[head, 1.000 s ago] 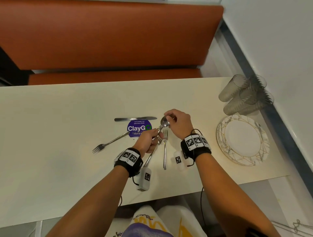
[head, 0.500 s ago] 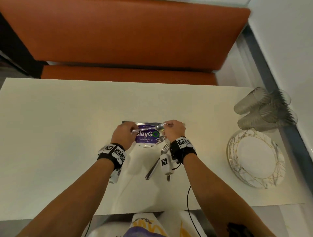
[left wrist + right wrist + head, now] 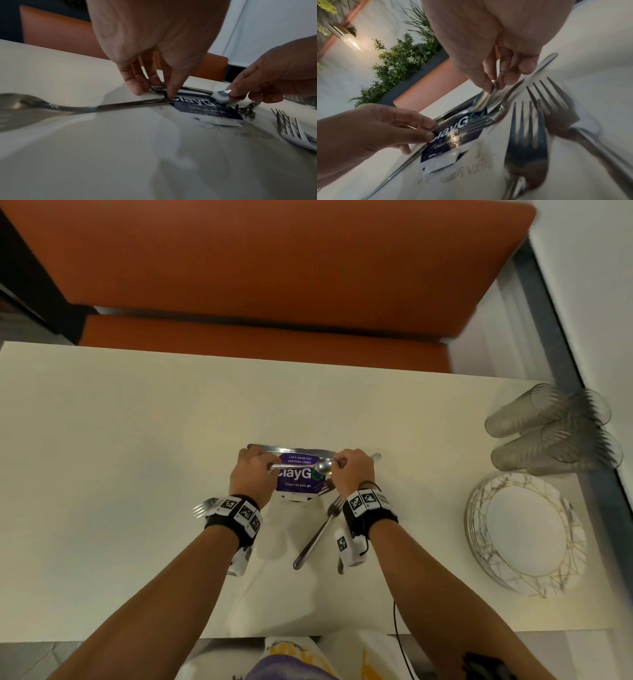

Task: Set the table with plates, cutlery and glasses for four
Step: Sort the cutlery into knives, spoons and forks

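Note:
A steel spoon (image 3: 323,466) lies crosswise just over the purple ClayGo sticker (image 3: 298,479). My left hand (image 3: 270,467) pinches its handle end (image 3: 159,88). My right hand (image 3: 337,463) pinches the bowl (image 3: 483,100). A table knife (image 3: 291,449) lies on the table right behind the spoon. One fork (image 3: 317,534) rests on the table below my right hand, a second fork (image 3: 339,566) is mostly hidden under my right wrist, and a third fork (image 3: 202,506) shows by my left wrist. Whether the spoon touches the table is unclear.
A stack of white plates with gold lines (image 3: 479,542) sits at the table's right end, with several ribbed glasses (image 3: 548,429) behind it by the wall. An orange bench (image 3: 260,344) runs along the far side. The cream table (image 3: 102,440) spreads left.
The spoon has swung from a slanted hold to lying crosswise, and both hands have carried it forward over the sticker, close to the knife. The head view has shifted left.

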`<act>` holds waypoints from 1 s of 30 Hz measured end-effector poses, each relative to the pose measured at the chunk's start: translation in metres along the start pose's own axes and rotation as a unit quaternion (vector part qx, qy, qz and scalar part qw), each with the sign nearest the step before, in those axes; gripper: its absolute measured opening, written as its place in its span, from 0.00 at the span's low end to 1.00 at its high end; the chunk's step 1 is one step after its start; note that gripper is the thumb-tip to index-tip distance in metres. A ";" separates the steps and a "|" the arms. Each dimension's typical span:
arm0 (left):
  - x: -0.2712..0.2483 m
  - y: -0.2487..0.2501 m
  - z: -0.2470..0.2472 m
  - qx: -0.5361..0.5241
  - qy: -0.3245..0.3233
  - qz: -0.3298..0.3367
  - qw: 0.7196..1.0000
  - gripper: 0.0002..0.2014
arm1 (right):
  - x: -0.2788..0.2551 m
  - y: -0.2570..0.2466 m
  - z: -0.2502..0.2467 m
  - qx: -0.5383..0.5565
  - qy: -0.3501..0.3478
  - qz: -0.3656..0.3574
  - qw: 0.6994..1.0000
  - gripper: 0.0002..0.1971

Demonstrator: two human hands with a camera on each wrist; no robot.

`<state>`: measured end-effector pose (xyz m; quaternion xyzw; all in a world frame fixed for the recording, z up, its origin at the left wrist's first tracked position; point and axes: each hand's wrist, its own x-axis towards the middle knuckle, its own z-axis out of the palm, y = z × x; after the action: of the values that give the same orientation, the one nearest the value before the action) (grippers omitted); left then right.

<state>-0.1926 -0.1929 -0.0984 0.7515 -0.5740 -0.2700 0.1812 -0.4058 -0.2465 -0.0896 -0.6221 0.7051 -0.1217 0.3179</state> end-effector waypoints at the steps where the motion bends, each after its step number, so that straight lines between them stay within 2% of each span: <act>1: -0.001 -0.001 0.001 -0.007 0.001 -0.003 1.000 0.08 | 0.000 0.000 0.000 -0.002 -0.005 0.003 1.000 0.06; 11: 0.000 -0.003 0.001 -0.035 -0.002 -0.006 0.999 0.11 | -0.004 0.002 -0.005 -0.024 -0.035 0.020 0.999 0.08; 30: -0.001 -0.002 0.000 -0.040 -0.003 -0.012 0.999 0.10 | -0.010 0.000 -0.011 -0.040 -0.051 0.032 0.997 0.08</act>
<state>-0.1911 -0.1911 -0.0992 0.7494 -0.5543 -0.2977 0.2063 -0.4123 -0.2399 -0.0778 -0.6170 0.7118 -0.0515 0.3316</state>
